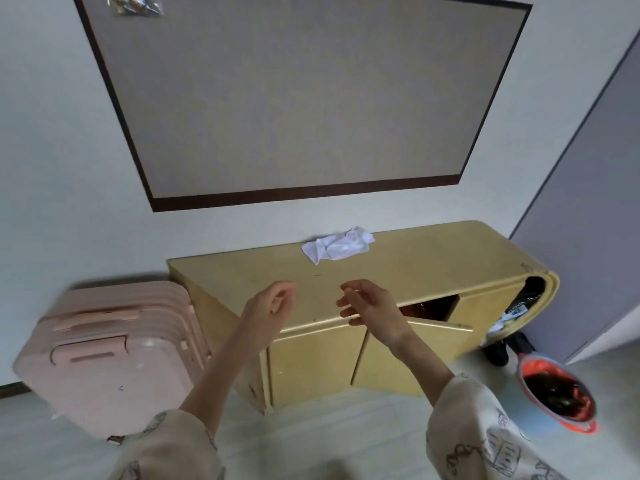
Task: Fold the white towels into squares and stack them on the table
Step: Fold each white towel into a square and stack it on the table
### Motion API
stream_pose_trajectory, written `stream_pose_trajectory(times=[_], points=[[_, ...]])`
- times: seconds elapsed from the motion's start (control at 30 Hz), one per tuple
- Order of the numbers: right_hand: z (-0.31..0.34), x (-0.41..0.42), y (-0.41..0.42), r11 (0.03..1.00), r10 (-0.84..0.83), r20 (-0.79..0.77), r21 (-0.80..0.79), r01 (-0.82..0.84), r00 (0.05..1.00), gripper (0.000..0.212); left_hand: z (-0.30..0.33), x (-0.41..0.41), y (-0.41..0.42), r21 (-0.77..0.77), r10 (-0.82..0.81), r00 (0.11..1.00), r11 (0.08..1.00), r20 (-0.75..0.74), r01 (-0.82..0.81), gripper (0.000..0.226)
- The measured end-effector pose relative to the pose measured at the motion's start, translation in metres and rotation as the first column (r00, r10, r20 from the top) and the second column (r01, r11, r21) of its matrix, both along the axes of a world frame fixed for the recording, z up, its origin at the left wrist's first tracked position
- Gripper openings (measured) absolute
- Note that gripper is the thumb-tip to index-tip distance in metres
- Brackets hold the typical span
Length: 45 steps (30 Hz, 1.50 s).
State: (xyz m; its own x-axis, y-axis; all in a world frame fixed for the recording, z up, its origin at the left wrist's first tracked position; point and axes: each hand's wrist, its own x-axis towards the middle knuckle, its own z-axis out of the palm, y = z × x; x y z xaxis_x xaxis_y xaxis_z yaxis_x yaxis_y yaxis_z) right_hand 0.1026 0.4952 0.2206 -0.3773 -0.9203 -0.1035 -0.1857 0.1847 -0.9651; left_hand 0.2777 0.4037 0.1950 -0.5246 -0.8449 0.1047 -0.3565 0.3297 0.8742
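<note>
Ahead of us the yellow cabinet's surface (408, 261) lies bare on both sides of one crumpled white towel (337, 245) at its wall edge. A pink suitcase (110, 355) blocks the left end; an ajar cabinet door (436, 325) and red basin (557, 393) crowd the right.

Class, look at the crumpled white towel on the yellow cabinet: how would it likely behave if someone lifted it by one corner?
The white towel lies in soft creases and folds, so it would probably hang limp rather than hold shape. It looks thin, so likely light. Lying flat on the cabinet top, it should not roll or tip, though it might slide if pushed.
</note>
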Motion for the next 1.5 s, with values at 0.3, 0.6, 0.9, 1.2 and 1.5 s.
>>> stream_pose_trajectory(times=[0.3, 0.6, 0.9, 1.2, 1.5], points=[[-0.023, -0.128, -0.174, 0.997, 0.051, -0.034, 0.061, -0.049, 0.998, 0.018, -0.014, -0.122, -0.159, 0.082, 0.090, 0.994, 0.992, 0.057, -0.094, 0.016], [-0.070, -0.210, -0.318, 0.978, 0.089, -0.022, 0.190, -0.083, 0.996, 0.018, -0.072, -0.213, -0.293, 0.196, 0.067, 0.969, 0.974, 0.237, -0.115, 0.025], [-0.169, -0.254, -0.426, 0.913, -0.008, 0.016, 0.408, 0.001, 1.000, 0.022, -0.183, -0.279, -0.398, 0.348, -0.059, 0.878, 0.929, 0.475, -0.125, 0.034], [-0.243, -0.274, -0.460, 0.837, -0.033, -0.018, 0.546, 0.038, 0.999, 0.020, -0.271, -0.312, -0.430, 0.381, -0.021, 0.818, 0.891, 0.575, -0.246, 0.028], [-0.243, -0.278, -0.485, 0.892, 0.139, -0.360, 0.451, 0.042, 0.923, 0.058, -0.215, -0.316, -0.454, 0.214, -0.027, 0.952, 0.976, 0.306, -0.041, 0.013]])
